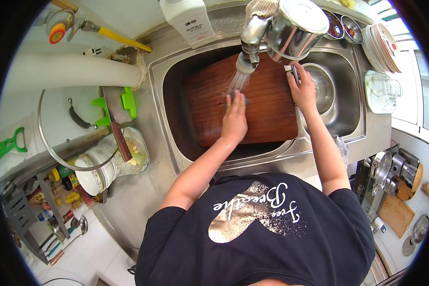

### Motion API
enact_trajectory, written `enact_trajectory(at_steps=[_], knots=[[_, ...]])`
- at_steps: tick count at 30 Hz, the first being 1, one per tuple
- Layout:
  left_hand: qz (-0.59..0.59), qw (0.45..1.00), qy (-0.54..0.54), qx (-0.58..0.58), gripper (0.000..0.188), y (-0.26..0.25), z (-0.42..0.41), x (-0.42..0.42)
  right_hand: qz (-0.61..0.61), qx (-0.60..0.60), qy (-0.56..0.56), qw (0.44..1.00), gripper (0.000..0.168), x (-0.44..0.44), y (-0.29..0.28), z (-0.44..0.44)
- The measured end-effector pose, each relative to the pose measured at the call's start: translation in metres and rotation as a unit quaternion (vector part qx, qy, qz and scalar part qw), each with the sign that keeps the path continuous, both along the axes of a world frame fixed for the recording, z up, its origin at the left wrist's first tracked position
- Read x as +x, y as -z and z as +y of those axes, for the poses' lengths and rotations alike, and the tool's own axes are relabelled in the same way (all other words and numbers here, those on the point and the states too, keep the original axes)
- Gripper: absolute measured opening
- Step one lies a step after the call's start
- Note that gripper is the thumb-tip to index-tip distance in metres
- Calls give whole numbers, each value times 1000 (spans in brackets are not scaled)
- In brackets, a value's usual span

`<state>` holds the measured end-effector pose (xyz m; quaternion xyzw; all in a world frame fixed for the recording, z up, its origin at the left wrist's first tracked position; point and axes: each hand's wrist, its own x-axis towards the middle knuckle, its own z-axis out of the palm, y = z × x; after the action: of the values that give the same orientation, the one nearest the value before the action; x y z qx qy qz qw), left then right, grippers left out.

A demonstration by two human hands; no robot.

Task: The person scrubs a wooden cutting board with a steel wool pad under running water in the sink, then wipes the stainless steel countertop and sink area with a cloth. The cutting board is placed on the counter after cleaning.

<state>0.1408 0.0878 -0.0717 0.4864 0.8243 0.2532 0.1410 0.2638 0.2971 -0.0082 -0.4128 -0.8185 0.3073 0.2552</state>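
A wet, dark reddish wooden cutting board (268,103) lies across the large left sink basin (177,143). Water fans out of the spray head (245,64) of the tap onto it. My left hand (235,119) rests on the board with its fingers stretched into the stream. At the board's right edge, my right hand (304,87) grips it by a metal handle (294,75), partly covered by my fingers. Beyond that hand, a round clear bowl (323,89) sits in the smaller right basin (348,111).
A steel cylinder (289,35) hangs by the tap, close above my right hand. Left stand a cleaver (119,141) in a green holder (129,103), stacked bowls (93,171) and a glass container (139,157). Stacked plates (377,48) and a glass dish (373,102) are on the right.
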Motion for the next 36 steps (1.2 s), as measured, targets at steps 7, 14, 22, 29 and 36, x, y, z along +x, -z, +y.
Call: enact_trajectory(at_steps=[7,14,22,29,36], knots=[[-8,1000,15,-8,55,6,27,-52,12,-5,-6,1000,40,0,-2,-1],[15,999,28,-3,48,7,38,-53,0,-2,-8,1000,42,0,0,2],[-8,993,100,58,47,-11,29,-31,12,-5,-4,1000,42,2,2,1],[-26,999,31,23,46,-12,46,-44,-2,-8,-6,1000,42,1,-1,1],[-7,990,131,54,52,-8,0,-18,10,0,-10,1000,42,2,3,2]])
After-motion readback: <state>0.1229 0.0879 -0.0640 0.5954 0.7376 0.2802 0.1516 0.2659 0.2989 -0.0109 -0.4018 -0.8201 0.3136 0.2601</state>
